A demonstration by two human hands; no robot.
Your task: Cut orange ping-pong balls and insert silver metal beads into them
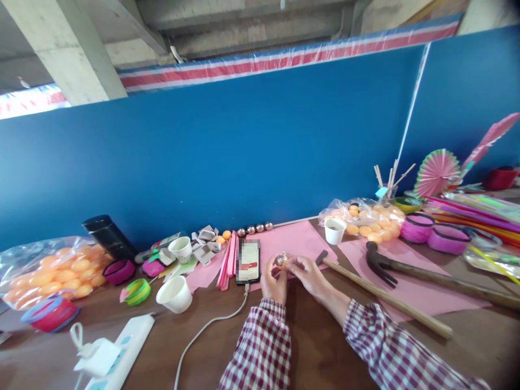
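My left hand is closed around a small orange ball whose upper part is covered with shiny metallic pieces. From the right, my right hand reaches to it, thumb and fingertips pinched at the ball's side. Whatever is between those fingertips is too small to make out. Beneath and behind the hands lies pink paper. Just left of my left hand is a phone with a white cable. Several shiny balls stand in a row behind it.
To the right lie a small hammer and a claw hammer. A white cup and a bag of orange balls stand behind them. On the left are another cup, a power strip and another ball bag.
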